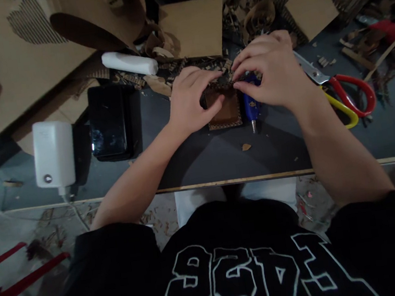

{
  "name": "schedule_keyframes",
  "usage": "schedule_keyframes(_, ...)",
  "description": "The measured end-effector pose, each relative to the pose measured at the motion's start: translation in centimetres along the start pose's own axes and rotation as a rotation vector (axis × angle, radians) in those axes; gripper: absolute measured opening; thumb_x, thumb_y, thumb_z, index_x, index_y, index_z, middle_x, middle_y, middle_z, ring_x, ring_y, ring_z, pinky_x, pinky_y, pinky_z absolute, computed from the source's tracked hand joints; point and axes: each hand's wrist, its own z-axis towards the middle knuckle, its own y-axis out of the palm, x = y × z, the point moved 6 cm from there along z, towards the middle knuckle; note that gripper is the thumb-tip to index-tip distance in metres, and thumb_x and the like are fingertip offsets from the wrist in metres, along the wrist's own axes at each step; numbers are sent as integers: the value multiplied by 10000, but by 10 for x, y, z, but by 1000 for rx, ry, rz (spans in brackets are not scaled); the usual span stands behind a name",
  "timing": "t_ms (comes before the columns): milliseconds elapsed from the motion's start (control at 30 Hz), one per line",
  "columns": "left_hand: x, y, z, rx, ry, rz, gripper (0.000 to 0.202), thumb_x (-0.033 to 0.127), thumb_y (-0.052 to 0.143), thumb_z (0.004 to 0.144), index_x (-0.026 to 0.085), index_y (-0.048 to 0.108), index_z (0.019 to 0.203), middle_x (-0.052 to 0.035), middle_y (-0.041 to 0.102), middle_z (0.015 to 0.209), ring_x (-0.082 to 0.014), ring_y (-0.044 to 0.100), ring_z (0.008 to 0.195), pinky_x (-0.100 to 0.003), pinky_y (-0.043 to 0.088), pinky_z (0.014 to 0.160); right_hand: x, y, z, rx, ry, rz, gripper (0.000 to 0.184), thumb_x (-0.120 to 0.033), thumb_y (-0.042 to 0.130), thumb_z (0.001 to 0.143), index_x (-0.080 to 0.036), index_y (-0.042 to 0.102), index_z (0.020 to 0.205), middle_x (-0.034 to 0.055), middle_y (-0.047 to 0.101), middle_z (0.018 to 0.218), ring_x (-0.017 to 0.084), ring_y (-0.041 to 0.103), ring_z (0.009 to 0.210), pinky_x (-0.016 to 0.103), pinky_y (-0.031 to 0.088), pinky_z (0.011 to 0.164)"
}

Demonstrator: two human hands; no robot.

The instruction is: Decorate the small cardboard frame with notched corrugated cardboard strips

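A small open cardboard box (225, 113) with corrugated edges sits on the dark tabletop in front of me. My left hand (196, 97) grips its far left part, the thumb reaching over the inside and the fingers behind. My right hand (271, 72) is bent over the far right corner, with thumb and forefinger tips on either side of the far wall's end. The fingertips partly hide that far edge. Just right of the box, partly under my right hand, lies a blue tool (251, 107) with a silver tip.
Scissors (343, 95) with red and yellow handles lie at right. A black box (109, 123), a white power bank (54, 154) with a cable, and a white roll (130, 63) are on the left. Cardboard sheets (192, 27) and scraps pile up behind. The table's front edge (231, 181) is close.
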Motion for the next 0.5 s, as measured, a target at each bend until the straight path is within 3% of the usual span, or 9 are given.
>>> schedule_keyframes(167, 12, -3, -3, 37, 36, -7, 290, 500, 569, 1095, 309, 761, 1199, -87, 831, 1164, -304, 711, 1288, -543, 558, 1160, -11, 6, -3, -9, -41, -40, 285, -685, 658, 968, -433, 785, 927, 23, 764, 1362, 415, 534, 1447, 668, 420, 1184)
schedule_keyframes(300, 14, -7, -4, 81, 35, -39, 259, 486, 568, 1099, 307, 755, 1119, -71, 825, 1078, -283, 727, 1232, -533, 580, 1148, -18, 9, -4, -4, -103, -109, 277, -615, 593, 1032, -418, 788, 1041, 26, 762, 1401, 365, 569, 1442, 591, 346, 1312)
schedule_keyframes(400, 14, -8, -4, 62, -32, -62, 243, 475, 576, 1088, 310, 753, 1074, -73, 814, 1051, -287, 737, 1216, -545, 586, 1171, -27, -8, -17, 80, -111, -136, 335, -591, 630, 1030, -366, 756, 1244, 50, 658, 1581, 339, 556, 1495, 517, 382, 1304)
schedule_keyframes(467, 16, -9, -4, 50, -72, -91, 250, 482, 575, 1084, 309, 755, 1062, -82, 810, 1056, -294, 741, 1211, -557, 579, 1194, -25, -33, -36, 217, 6, -205, 487, -636, 623, 1039, -293, 689, 1378, 123, 614, 1604, 349, 582, 1466, 491, 395, 1280)
schedule_keyframes(500, 16, -10, -4, 50, -83, -110, 262, 491, 568, 1087, 308, 754, 1066, -86, 810, 1069, -295, 742, 1212, -560, 574, 1205, -20, -48, -49, 306, 129, -284, 537, -673, 539, 1075, -250, 666, 1380, 167, 656, 1496, 369, 597, 1426, 507, 375, 1275)
